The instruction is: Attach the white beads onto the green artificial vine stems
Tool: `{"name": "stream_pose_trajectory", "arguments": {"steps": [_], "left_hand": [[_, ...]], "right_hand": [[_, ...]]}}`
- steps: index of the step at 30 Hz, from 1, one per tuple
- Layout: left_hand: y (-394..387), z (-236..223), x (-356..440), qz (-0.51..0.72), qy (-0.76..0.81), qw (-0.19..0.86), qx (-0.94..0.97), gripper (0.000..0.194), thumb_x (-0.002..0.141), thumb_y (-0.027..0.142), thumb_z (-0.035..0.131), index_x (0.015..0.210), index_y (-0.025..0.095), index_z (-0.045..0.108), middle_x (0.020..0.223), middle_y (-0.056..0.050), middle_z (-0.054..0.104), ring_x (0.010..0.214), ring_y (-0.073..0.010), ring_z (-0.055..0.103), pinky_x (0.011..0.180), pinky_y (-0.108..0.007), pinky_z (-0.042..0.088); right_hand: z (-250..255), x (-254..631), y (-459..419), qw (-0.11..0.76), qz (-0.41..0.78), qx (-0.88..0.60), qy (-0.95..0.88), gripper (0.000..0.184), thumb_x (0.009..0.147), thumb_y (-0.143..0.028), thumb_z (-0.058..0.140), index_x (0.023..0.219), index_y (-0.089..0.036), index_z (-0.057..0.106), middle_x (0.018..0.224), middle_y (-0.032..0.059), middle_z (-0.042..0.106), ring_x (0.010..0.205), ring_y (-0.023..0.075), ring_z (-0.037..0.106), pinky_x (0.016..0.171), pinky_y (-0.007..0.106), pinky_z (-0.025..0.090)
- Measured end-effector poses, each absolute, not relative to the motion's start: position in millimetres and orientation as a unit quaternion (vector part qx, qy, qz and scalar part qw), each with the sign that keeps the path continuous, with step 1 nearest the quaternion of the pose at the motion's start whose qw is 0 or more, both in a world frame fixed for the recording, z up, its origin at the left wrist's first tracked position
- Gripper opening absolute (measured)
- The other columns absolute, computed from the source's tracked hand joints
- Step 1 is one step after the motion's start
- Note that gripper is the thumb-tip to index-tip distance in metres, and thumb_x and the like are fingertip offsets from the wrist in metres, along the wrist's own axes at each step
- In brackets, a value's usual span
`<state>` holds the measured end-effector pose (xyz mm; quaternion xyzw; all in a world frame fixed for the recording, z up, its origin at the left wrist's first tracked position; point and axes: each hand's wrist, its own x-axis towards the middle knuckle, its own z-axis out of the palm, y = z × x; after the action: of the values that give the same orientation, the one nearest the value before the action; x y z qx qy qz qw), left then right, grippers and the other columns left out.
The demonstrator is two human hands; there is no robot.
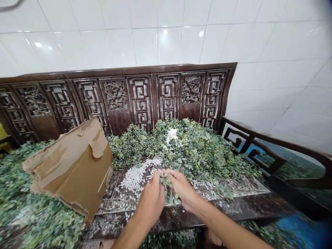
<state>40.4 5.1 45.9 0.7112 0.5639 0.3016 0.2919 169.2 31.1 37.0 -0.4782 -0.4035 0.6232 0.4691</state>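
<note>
My left hand (150, 202) and my right hand (181, 188) meet low in the middle of the view, fingers closed on a small green leafy sprig (169, 192). Part of the sprig hangs below them. Just beyond my left fingers lies a scattered patch of small white beads or buds (136, 178), on the dark mottled seat of a carved wooden bench (241, 207). A large heap of round-leaved green sprigs (197, 152) rises behind my right hand, with a white clump (172, 135) on top.
A torn cardboard sheet (75, 169) leans on more greenery (33, 204) at the left. The bench's carved dark backrest (141, 100) stands behind the heap, with a wooden armrest (259, 152) at the right. White tiles (166, 38) cover the wall.
</note>
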Motion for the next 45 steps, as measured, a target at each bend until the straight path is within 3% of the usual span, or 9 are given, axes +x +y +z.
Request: {"name": "stream_pose_trajectory", "arguments": {"steps": [4, 7, 10, 16, 21, 25, 30, 34, 45], "left_hand": [[10.9, 44.0, 38.4, 0.378, 0.552, 0.256, 0.697, 0.02, 0.083, 0.01, 0.033, 0.085, 0.021, 0.049, 0.085, -0.007, 0.056, 0.083, -0.0221, 0.056, 0.076, -0.031, 0.043], [14.7, 45.7, 33.3, 0.405, 0.539, 0.281, 0.683, 0.033, 0.08, 0.008, 0.034, 0.105, 0.019, 0.051, 0.099, -0.009, 0.058, 0.094, -0.022, 0.056, 0.087, -0.033, 0.041], [15.3, 50.6, 29.6, 0.378, 0.572, 0.358, 0.634, 0.032, 0.085, 0.015, 0.036, 0.113, 0.022, 0.048, 0.091, -0.004, 0.059, 0.083, -0.0195, 0.058, 0.079, -0.031, 0.043], [14.1, 56.8, 29.3, 0.382, 0.55, 0.387, 0.634, 0.021, 0.091, 0.041, 0.039, 0.09, 0.022, 0.049, 0.075, 0.002, 0.052, 0.074, -0.0178, 0.054, 0.071, -0.027, 0.043], [11.8, 59.5, 29.5, 0.385, 0.528, 0.348, 0.672, 0.023, 0.092, 0.04, 0.042, 0.093, 0.021, 0.055, 0.077, 0.0, 0.058, 0.071, -0.0193, 0.055, 0.067, -0.028, 0.042], [9.5, 61.0, 30.9, 0.423, 0.516, 0.322, 0.672, 0.024, 0.091, 0.036, 0.045, 0.1, 0.02, 0.06, 0.093, -0.006, 0.066, 0.086, -0.0224, 0.06, 0.077, -0.031, 0.044], [8.7, 63.0, 31.0, 0.426, 0.527, 0.284, 0.679, 0.022, 0.092, 0.034, 0.045, 0.09, 0.021, 0.062, 0.083, -0.002, 0.066, 0.074, -0.0187, 0.058, 0.067, -0.026, 0.043], [7.5, 64.3, 30.2, 0.418, 0.537, 0.266, 0.683, 0.02, 0.09, 0.031, 0.046, 0.085, 0.021, 0.062, 0.079, 0.0, 0.065, 0.071, -0.017, 0.057, 0.064, -0.024, 0.041], [6.2, 64.1, 33.6, 0.437, 0.545, 0.287, 0.655, 0.023, 0.088, 0.034, 0.048, 0.083, 0.02, 0.065, 0.076, 0.0, 0.069, 0.075, -0.0191, 0.062, 0.068, -0.026, 0.043]], "right_hand": [[40.5, 173.4, 35.9, 0.487, 0.65, -0.463, -0.355, 0.036, 0.069, -0.05, 0.072, 0.069, -0.016, 0.062, 0.055, -0.0076, 0.036, 0.045, 0.0062, 0.027, 0.041, 0.02, 0.017], [46.9, 179.5, 37.7, 0.494, 0.678, -0.419, -0.347, 0.03, 0.064, -0.041, 0.079, 0.073, -0.013, 0.068, 0.062, -0.0049, 0.041, 0.05, 0.0054, 0.031, 0.042, 0.019, 0.017], [53.0, 183.3, 35.8, 0.482, 0.695, -0.38, -0.374, 0.03, 0.065, -0.038, 0.08, 0.078, -0.013, 0.07, 0.062, -0.0048, 0.041, 0.053, 0.0055, 0.032, 0.044, 0.018, 0.018], [59.9, 183.3, 31.5, 0.47, 0.696, -0.36, -0.406, 0.037, 0.067, -0.046, 0.08, 0.072, -0.014, 0.062, 0.058, -0.0061, 0.042, 0.05, 0.0054, 0.026, 0.046, 0.021, 0.016], [66.1, 184.1, 29.4, 0.461, 0.657, -0.39, -0.452, 0.038, 0.071, -0.05, 0.075, 0.082, -0.015, 0.065, 0.055, -0.0073, 0.038, 0.051, 0.0078, 0.025, 0.049, 0.023, 0.017], [69.1, 184.8, 26.9, 0.446, 0.632, -0.392, -0.498, 0.035, 0.077, -0.049, 0.069, 0.089, -0.016, 0.066, 0.054, -0.0081, 0.035, 0.051, 0.0089, 0.026, 0.049, 0.023, 0.019], [68.2, 186.1, 26.7, 0.439, 0.552, -0.426, -0.566, 0.029, 0.084, -0.046, 0.063, 0.091, -0.019, 0.068, 0.059, -0.0049, 0.048, 0.053, 0.0106, 0.038, 0.051, 0.024, 0.027], [70.6, 186.4, 26.2, 0.447, 0.453, -0.437, -0.636, 0.023, 0.087, -0.039, 0.058, 0.091, -0.019, 0.07, 0.086, 0.0039, 0.068, 0.082, 0.0192, 0.06, 0.073, 0.029, 0.044], [69.3, 184.8, 25.4, 0.433, 0.396, -0.454, -0.671, 0.018, 0.088, -0.03, 0.056, 0.09, -0.019, 0.069, 0.089, 0.0039, 0.071, 0.086, 0.0197, 0.063, 0.077, 0.03, 0.047]]}}
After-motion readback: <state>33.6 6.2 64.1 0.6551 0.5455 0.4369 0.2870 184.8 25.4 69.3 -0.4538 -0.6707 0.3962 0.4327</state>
